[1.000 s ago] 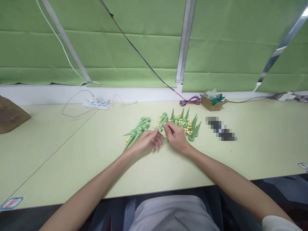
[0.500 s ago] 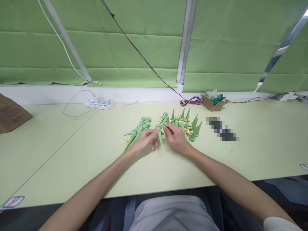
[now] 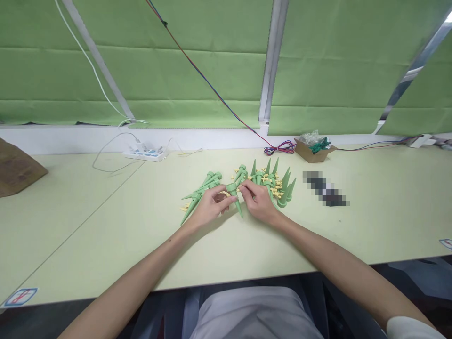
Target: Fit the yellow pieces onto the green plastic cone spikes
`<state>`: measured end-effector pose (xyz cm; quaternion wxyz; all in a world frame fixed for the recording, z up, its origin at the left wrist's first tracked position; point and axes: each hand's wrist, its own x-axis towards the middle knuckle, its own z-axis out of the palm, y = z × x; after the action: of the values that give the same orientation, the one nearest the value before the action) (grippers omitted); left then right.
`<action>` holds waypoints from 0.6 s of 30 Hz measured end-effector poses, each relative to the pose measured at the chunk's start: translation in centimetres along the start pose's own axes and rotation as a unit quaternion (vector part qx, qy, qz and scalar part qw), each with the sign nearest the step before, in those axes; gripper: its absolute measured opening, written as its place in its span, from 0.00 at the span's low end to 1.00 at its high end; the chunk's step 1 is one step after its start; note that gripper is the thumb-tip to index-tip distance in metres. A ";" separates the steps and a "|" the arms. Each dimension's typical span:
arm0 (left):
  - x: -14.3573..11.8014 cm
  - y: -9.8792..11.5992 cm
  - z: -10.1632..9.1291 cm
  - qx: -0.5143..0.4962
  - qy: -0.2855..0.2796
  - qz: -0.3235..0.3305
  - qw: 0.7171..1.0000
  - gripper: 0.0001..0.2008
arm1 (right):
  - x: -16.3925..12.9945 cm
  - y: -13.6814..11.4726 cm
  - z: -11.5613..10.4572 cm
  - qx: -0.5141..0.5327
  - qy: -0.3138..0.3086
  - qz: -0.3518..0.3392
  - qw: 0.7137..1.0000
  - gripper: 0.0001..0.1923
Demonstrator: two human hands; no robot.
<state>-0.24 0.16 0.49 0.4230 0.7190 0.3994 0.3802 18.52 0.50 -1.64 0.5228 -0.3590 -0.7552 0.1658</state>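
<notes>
My left hand (image 3: 208, 209) grips a green plastic cone spike (image 3: 236, 198) near its wide top, tip pointing down toward me. My right hand (image 3: 259, 200) pinches a small yellow piece against the top of that spike; the piece is mostly hidden by my fingers. To the left lies a row of green spikes (image 3: 199, 191) on their sides. Behind my right hand stands a cluster of green spikes (image 3: 275, 181), with several small yellow pieces (image 3: 276, 189) scattered among them.
The pale green table (image 3: 106, 212) meets a wall with green blinds. A white power strip (image 3: 144, 153) with cables lies at the back left, a brown bag (image 3: 16, 169) at far left, a small cardboard box (image 3: 312, 149) at back right. A blurred dark object (image 3: 325, 188) lies right of the spikes.
My left hand lifted one green spike out of the pile and turned it tip down toward me. My right hand stayed at its top, fingers working there.
</notes>
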 end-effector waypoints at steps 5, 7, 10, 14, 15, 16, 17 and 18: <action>0.0 0.1 0.2 0.029 0.032 0.021 0.999 0.15 | 0.0 0.0 0.0 0.006 -0.004 0.003 1.000 0.14; 0.0 0.1 0.3 0.044 0.047 0.039 0.997 0.12 | 0.0 0.0 0.0 0.006 -0.008 0.007 1.000 0.15; 0.1 -0.1 0.4 0.059 0.064 0.067 0.994 0.11 | 0.0 0.0 0.0 -0.001 -0.014 0.016 1.000 0.17; 0.0 -0.6 0.3 0.077 0.070 0.088 0.991 0.10 | 0.0 0.0 0.0 -0.007 -0.019 0.017 1.000 0.17; 0.0 -0.6 0.3 0.081 0.072 0.094 0.990 0.10 | 0.0 0.0 0.0 -0.006 -0.020 0.016 1.000 0.18; 0.0 -0.7 0.3 0.084 0.073 0.100 0.989 0.10 | 0.0 0.0 0.0 -0.005 -0.021 0.016 1.000 0.18; -0.1 -0.7 0.3 0.088 0.076 0.106 0.988 0.09 | 0.0 0.0 0.0 -0.004 -0.021 0.018 1.000 0.18; -0.1 -0.7 0.3 0.091 0.078 0.111 0.987 0.09 | 0.0 0.0 0.0 -0.003 -0.022 0.020 1.000 0.18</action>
<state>-0.23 0.25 -0.27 0.2781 0.7625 0.3823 0.4418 18.48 0.50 -1.65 0.5016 -0.3722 -0.7595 0.1816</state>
